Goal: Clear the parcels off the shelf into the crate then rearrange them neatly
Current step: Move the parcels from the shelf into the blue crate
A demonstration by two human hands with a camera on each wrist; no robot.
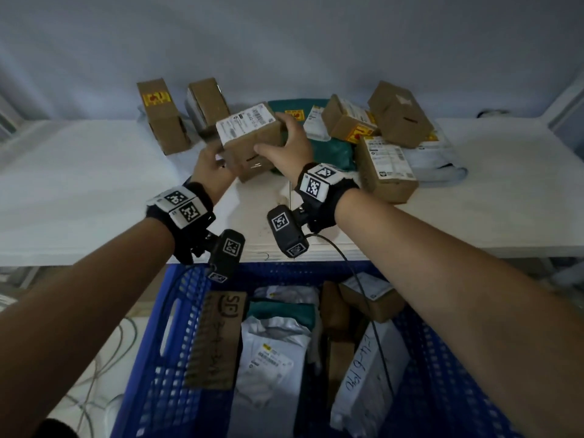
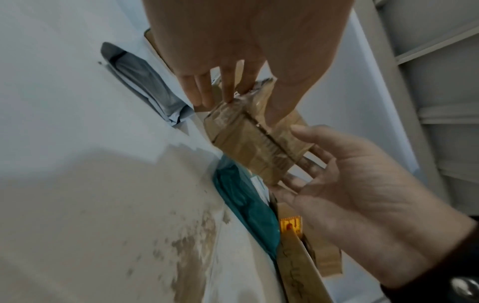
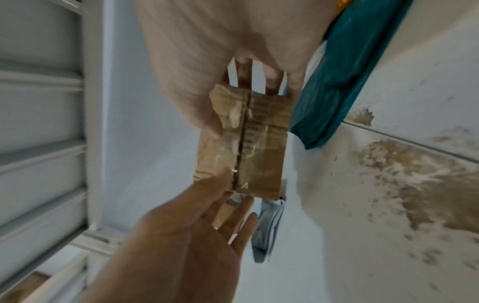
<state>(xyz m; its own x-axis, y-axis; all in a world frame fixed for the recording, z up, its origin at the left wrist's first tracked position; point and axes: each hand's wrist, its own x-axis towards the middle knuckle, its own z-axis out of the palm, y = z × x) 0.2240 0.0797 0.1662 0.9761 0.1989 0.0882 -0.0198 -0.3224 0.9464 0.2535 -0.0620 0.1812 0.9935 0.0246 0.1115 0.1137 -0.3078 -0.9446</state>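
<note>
A brown cardboard box (image 1: 249, 137) with a white label is held just above the white shelf (image 1: 94, 184), between both hands. My left hand (image 1: 215, 156) holds its left end, thumb on the taped face and fingers behind, as the right wrist view shows (image 3: 235, 190). My right hand (image 1: 275, 134) grips the right end, thumb in front and fingers over the far side. The taped seam of the box (image 2: 254, 141) faces both wrist cameras. Below the shelf edge stands the blue crate (image 1: 177, 358) with several parcels inside.
On the shelf stand two upright boxes (image 1: 161, 118) at the left and a cluster of boxes (image 1: 387, 169) at the right. A teal mailer (image 1: 328, 150) and grey mailers (image 1: 439, 159) lie among them. A shelf post (image 1: 565, 105) rises at the far right.
</note>
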